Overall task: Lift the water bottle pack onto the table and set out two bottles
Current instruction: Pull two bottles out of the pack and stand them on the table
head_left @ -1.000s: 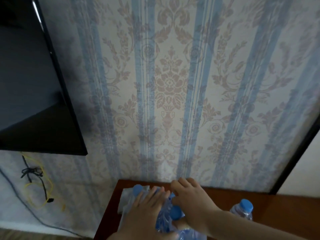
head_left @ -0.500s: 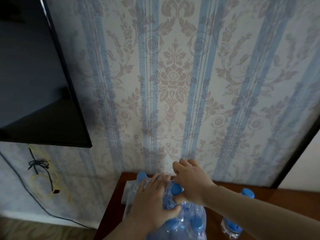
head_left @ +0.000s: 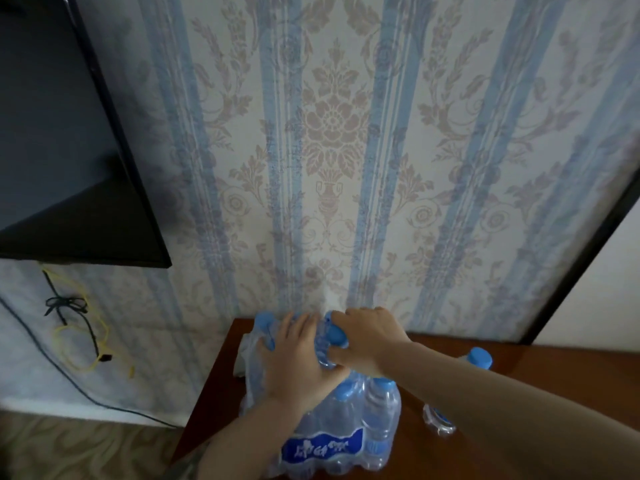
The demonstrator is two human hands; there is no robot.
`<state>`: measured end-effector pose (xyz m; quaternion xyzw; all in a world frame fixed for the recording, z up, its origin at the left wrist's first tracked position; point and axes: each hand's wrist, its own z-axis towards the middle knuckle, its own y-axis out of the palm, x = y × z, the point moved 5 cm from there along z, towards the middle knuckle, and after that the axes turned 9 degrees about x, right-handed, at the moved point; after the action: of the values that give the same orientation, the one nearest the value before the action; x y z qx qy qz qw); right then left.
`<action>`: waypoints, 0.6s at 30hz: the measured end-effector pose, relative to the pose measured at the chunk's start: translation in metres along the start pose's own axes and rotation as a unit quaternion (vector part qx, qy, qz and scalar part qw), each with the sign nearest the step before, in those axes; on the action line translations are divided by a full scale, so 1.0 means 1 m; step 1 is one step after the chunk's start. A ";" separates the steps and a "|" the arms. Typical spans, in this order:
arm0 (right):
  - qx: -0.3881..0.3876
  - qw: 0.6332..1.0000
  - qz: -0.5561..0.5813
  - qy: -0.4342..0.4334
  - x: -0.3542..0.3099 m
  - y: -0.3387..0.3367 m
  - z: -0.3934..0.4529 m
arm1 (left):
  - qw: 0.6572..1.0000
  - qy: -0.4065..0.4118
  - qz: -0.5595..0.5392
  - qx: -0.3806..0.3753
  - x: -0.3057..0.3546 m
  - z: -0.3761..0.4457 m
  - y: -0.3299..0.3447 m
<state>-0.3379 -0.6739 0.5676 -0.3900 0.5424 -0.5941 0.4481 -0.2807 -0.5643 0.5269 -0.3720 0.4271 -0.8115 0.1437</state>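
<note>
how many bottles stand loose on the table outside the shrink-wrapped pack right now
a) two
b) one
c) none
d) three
b) one: a single loose bottle with a blue cap stands on the table to the right of the pack, partly hidden behind the right forearm, while every other bottle in view sits inside the wrap.

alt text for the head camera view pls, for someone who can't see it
Two bare hands work at a shrink-wrapped water bottle pack on a wooden table: left hand presses the wrap, right hand grips a blue-capped bottle. A single bottle stands to the right, before striped floral wallpaper.
</note>
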 end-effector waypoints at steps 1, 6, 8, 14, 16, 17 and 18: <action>-0.004 0.999 0.021 0.028 -0.001 0.004 0.000 | 0.999 0.014 -0.030 -0.006 0.000 0.002 0.000; 0.014 0.998 -0.019 0.053 -0.006 0.007 0.007 | 0.993 0.065 -0.065 -0.068 -0.006 -0.005 -0.001; 0.019 0.998 -0.038 0.034 -0.007 0.004 0.009 | 0.991 0.068 -0.059 -0.098 -0.010 -0.010 0.000; 0.119 0.992 -0.031 0.026 -0.012 -0.033 0.013 | 0.995 0.037 -0.014 -0.089 -0.005 -0.012 -0.002; 0.139 0.990 -0.021 0.020 -0.014 -0.045 0.011 | 0.995 0.031 -0.002 -0.090 -0.008 -0.014 0.003; 0.147 0.989 -0.014 0.024 -0.012 -0.048 0.008 | 0.996 0.030 0.000 -0.090 -0.009 -0.014 0.004; 0.154 0.988 -0.003 0.033 -0.010 -0.050 0.005 | 0.995 0.030 0.004 -0.090 -0.010 -0.016 0.006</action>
<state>-0.3355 -0.6649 0.6176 -0.2985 0.4573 -0.6844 0.4831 -0.2859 -0.5532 0.5117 -0.3576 0.5044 -0.7796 0.1000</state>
